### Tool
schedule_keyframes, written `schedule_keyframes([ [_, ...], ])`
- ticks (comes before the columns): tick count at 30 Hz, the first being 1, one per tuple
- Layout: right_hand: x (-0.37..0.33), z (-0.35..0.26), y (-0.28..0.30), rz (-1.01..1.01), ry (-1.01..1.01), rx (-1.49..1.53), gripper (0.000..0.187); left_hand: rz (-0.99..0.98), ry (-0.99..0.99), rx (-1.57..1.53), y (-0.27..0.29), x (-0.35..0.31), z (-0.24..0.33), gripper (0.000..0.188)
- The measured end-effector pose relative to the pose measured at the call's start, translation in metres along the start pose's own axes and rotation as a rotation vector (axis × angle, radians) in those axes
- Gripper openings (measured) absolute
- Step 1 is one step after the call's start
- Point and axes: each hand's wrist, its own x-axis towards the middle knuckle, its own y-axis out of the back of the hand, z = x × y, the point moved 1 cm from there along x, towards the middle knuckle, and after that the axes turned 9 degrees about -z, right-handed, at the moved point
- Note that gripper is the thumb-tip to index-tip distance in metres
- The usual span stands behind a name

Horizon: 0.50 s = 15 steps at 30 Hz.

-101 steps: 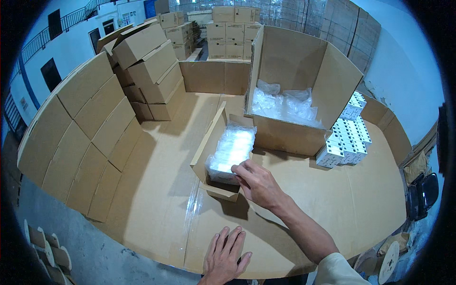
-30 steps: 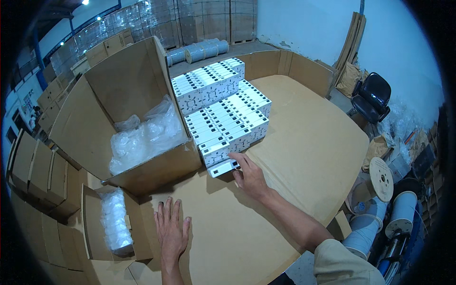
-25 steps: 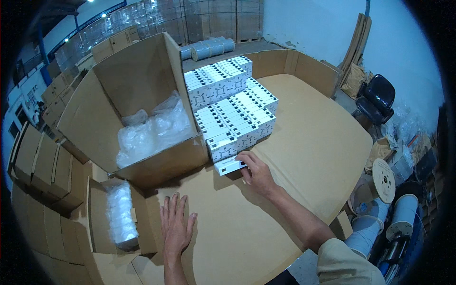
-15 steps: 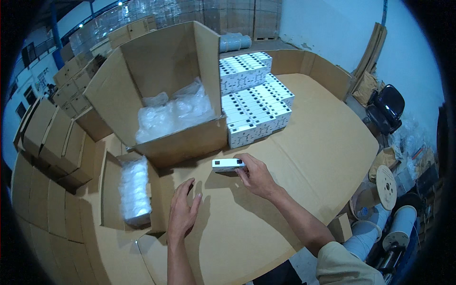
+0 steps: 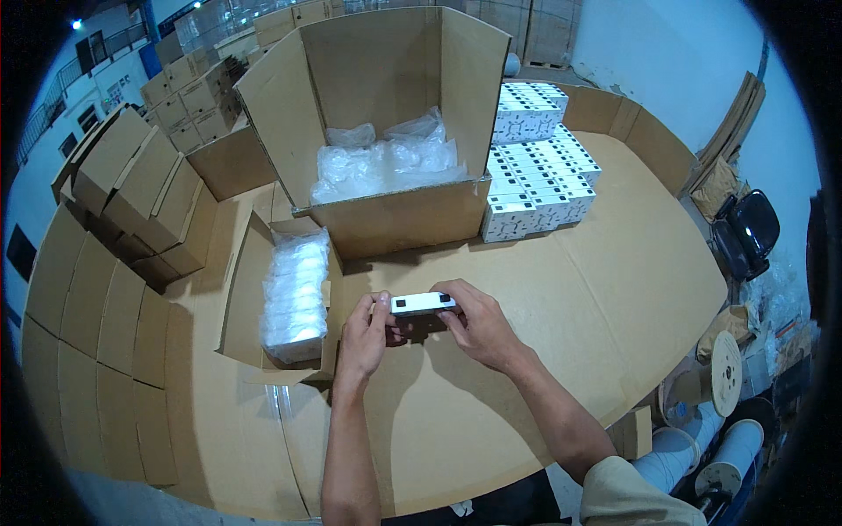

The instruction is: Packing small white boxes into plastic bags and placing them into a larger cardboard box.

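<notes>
A small white box [image 5: 423,304] with dark square marks is held level above the cardboard-covered table, one end in each hand. My left hand [image 5: 365,337] is closed at its left end, thumb on top. My right hand [image 5: 478,320] grips the right end between thumb and fingers. To the left, an open carton [image 5: 232,324] holds a row of bubble-wrapped packs [image 5: 296,294]. Behind it stands a large open cardboard box [image 5: 408,221] with clear bubble wrap [image 5: 390,162] inside. Stacked white boxes [image 5: 539,180] of similar look sit at its right.
Brown cartons [image 5: 145,197] are piled along the left, above a low cardboard wall [image 5: 96,337]. Beyond the table's right edge are a black chair [image 5: 745,232], a cable spool [image 5: 724,374] and large rolls [image 5: 732,451]. A cardboard rim [image 5: 653,145] borders the table's far right.
My left hand has moved over to the small white box and taken its left end. My right hand keeps its grip. The whole view has shifted, so the surroundings appear further right.
</notes>
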Motion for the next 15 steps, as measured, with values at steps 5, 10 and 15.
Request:
schedule_keyframes([
  [5, -0.004, 0.004, 0.006, 0.025, -0.033, 0.141, 0.033, -0.018, -0.068, -0.196, -0.010, -0.001, 0.011, 0.030],
  [10, 0.001, 0.044, -0.010, 0.187, -0.071, 0.599, 0.028, -0.015, -0.245, -0.228, -0.021, 0.009, 0.009, 0.055],
  [15, 0.004, 0.058, -0.008, 0.113, -0.225, 0.661, 0.023, 0.024, -0.330, -0.154, -0.020, 0.017, 0.002, 0.061],
])
